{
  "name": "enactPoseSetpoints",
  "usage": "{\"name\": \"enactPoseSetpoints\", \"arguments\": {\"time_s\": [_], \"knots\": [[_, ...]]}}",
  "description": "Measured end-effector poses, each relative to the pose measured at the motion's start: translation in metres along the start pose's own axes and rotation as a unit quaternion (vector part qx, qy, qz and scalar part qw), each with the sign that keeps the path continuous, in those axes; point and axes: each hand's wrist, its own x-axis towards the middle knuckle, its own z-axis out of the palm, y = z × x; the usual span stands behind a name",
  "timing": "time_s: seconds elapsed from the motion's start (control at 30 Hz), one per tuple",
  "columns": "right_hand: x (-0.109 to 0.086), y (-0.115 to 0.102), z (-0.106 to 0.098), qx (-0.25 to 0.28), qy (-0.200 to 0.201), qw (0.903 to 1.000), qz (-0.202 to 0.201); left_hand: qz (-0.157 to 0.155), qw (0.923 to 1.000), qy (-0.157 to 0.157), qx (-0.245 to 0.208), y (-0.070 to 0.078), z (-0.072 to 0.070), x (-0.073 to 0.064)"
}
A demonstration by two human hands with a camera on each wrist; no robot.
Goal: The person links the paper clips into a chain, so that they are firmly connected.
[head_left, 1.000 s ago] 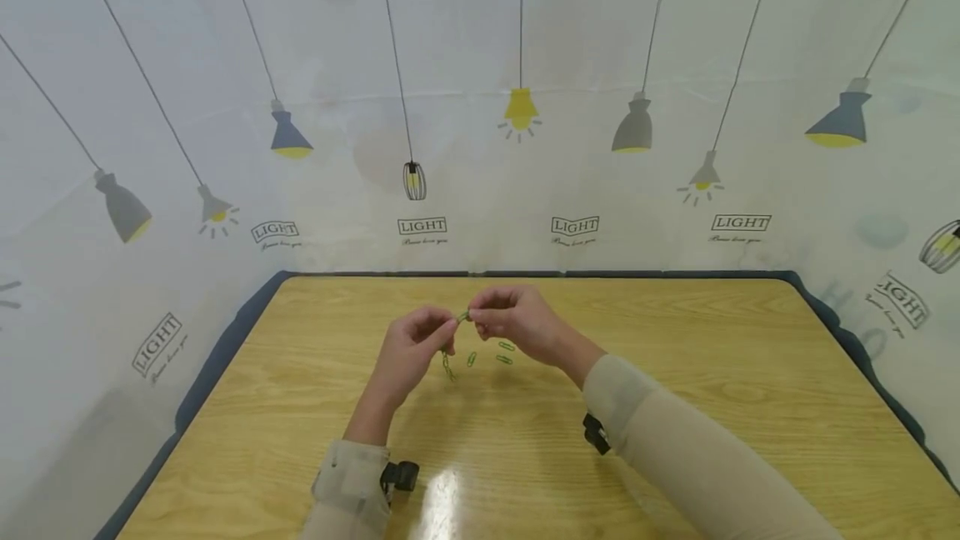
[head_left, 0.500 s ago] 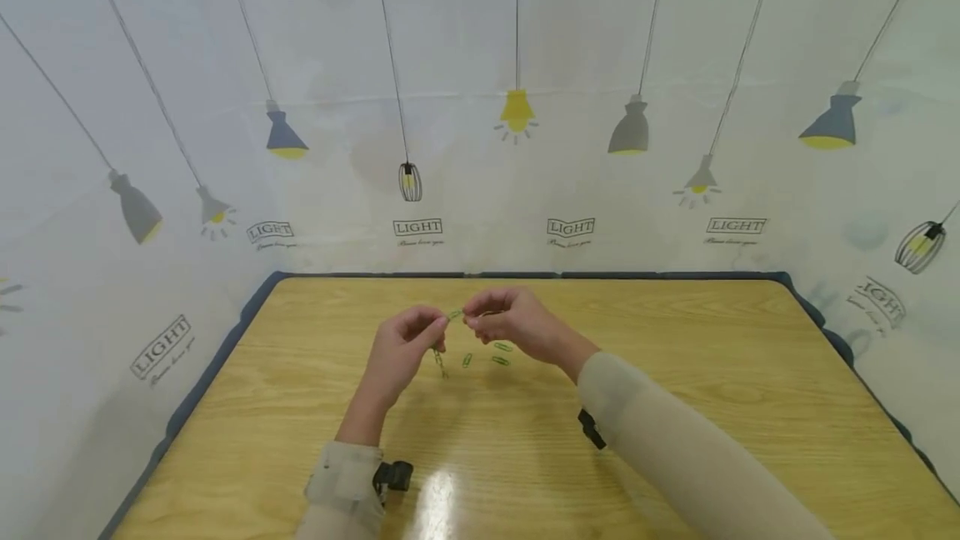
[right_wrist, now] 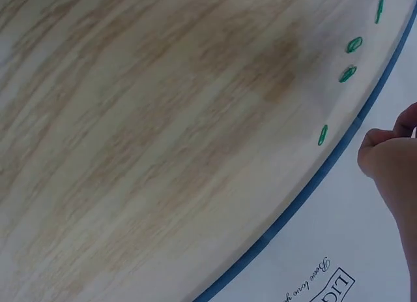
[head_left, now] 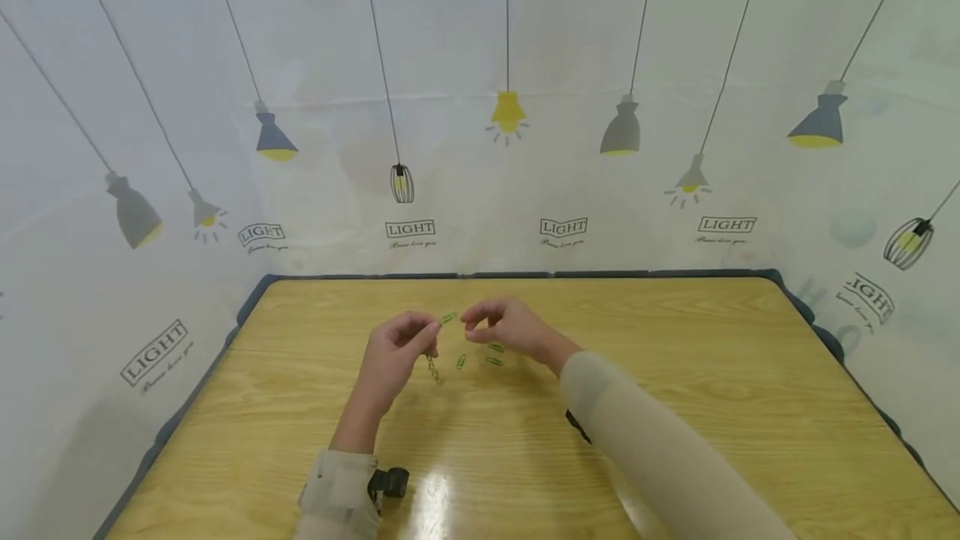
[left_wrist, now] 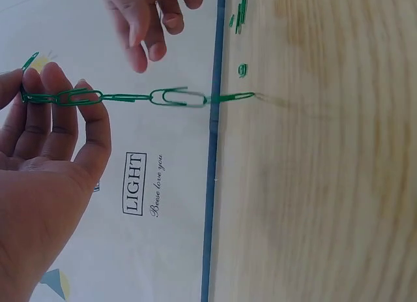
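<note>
My left hand pinches a chain of linked green paper clips between thumb and fingers. One green clip sticks out past the fingertips towards the right hand, while the rest of the chain hangs below the hand, as the left wrist view shows link by link. A short gap to the right, my right hand has its fingers loosely bent and apart from the thumb, with nothing visible between them. Beneath the hands, loose green paper clips lie on the wooden table.
The wooden table has a dark blue edge at the back. Behind it rises a pale wall sheet printed with lamps. More loose clips show on the tabletop in the right wrist view.
The right fingers have let go of the clip at the chain's end and drawn off to the right. The left hand still pinches the chain, now slightly lower left in the view.
</note>
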Motion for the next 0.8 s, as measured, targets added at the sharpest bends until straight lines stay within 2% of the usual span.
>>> {"name": "enactPoseSetpoints", "arguments": {"time_s": [0.17,0.43,0.57,0.8], "knots": [[0.004,0.011,0.007,-0.062,-0.006,0.9980,0.004,-0.003,1.0000,-0.003,0.005,-0.003,0.001,0.000],[0.012,0.024,0.028,-0.115,-0.022,0.9931,-0.008,-0.009,0.9998,-0.003,0.015,-0.007,-0.001,0.001],[0.011,0.023,0.033,-0.149,-0.024,0.9884,-0.013,-0.013,0.9998,-0.003,0.014,-0.007,0.000,0.003],[0.008,0.019,0.031,-0.171,-0.027,0.9847,-0.022,-0.018,0.9998,-0.004,0.011,-0.009,0.004,0.003]]}}
